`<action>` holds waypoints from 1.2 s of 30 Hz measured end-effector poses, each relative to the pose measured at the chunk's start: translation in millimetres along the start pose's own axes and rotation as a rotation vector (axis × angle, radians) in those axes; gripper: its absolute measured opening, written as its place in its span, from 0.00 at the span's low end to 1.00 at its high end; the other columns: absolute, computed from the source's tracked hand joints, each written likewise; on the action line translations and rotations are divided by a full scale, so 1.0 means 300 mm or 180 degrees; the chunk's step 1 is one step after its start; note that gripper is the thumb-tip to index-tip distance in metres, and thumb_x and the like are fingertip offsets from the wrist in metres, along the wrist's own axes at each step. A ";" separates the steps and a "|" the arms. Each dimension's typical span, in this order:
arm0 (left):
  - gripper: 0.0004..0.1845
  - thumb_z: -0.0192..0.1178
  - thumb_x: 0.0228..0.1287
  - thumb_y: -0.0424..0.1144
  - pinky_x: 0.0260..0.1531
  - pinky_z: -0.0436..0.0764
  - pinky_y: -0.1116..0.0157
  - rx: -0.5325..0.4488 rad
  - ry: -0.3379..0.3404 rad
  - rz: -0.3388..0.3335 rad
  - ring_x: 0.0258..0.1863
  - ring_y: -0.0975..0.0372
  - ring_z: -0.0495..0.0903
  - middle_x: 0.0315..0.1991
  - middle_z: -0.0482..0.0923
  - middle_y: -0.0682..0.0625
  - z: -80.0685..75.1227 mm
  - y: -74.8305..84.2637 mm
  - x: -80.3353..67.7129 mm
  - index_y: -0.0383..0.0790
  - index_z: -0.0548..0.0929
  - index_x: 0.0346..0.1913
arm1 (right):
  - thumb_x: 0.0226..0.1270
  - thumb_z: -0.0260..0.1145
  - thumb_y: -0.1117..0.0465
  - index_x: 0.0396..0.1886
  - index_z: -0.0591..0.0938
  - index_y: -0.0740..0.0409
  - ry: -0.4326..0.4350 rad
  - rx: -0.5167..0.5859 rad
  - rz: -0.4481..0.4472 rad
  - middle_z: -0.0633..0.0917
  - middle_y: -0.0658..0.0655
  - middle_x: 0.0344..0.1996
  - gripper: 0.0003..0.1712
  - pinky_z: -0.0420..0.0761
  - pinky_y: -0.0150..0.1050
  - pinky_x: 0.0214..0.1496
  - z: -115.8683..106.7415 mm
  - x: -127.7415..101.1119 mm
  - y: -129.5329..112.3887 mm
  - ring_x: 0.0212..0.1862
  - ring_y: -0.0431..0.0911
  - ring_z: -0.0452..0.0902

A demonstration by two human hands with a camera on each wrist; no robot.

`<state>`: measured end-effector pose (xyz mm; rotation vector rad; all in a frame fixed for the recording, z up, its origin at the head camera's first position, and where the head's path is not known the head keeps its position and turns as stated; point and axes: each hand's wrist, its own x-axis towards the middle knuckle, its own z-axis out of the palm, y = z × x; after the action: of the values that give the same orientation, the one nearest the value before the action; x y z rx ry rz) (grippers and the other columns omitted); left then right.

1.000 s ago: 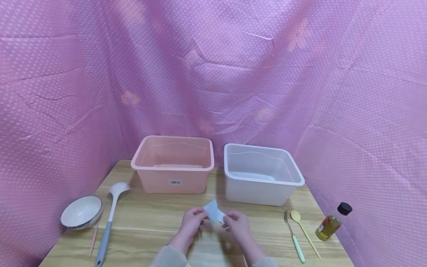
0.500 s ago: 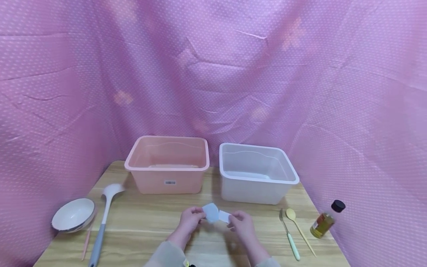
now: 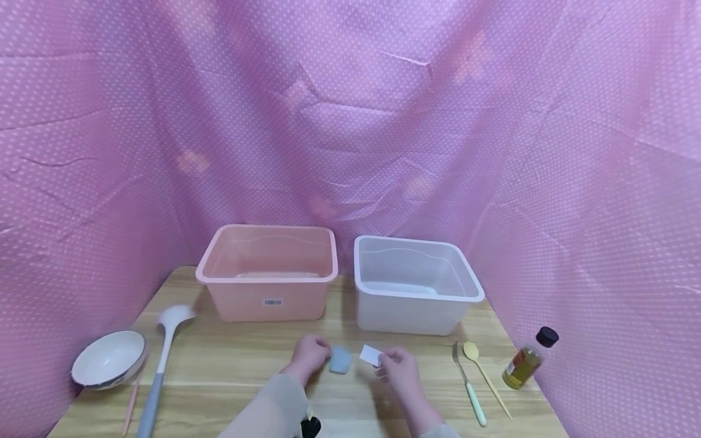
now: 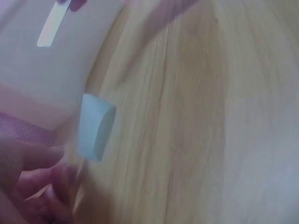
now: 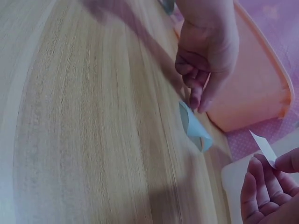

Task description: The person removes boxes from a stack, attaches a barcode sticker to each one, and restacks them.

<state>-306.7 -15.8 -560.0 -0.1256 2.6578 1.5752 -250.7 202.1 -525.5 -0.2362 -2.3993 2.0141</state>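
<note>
In the head view a small curled light-blue sheet (image 3: 340,360) is just right of my left hand (image 3: 311,354). The left wrist view shows a gap between that sheet (image 4: 96,127) and the fingers (image 4: 39,156), which are loosely curled with nothing held. Whether the sheet touches the table or is in the air, I cannot tell. My right hand (image 3: 400,371) pinches a small white piece of paper (image 3: 370,354) by one end between thumb and index finger. The right wrist view shows this paper (image 5: 264,148) standing out from the fingertips.
Behind the hands stand a pink bin (image 3: 268,298) and a white bin (image 3: 416,315). At left are a bowl (image 3: 109,359), a pink stick (image 3: 131,404) and a grey-handled ladle (image 3: 156,389). A fork (image 3: 472,395), a yellow spoon (image 3: 487,380) and a bottle (image 3: 523,367) are at right.
Both hands held the blue sheet and white paper close together, then drew them apart. The left hand has let go of the blue sheet; the right keeps the white paper. The view shifted slightly.
</note>
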 end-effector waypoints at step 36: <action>0.03 0.70 0.55 0.33 0.41 0.75 0.58 0.0390 0.0551 0.1290 0.36 0.59 0.76 0.34 0.76 0.54 0.063 0.240 -0.181 0.42 0.85 0.30 | 0.73 0.58 0.62 0.53 0.74 0.76 -0.0116 0.0423 -0.0189 0.82 0.68 0.48 0.19 0.82 0.53 0.47 0.055 -0.025 -0.044 0.47 0.57 0.78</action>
<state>-259.4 37.5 -501.6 0.3164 3.0566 1.5499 -246.2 182.9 -514.9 -0.1268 -2.2516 2.1582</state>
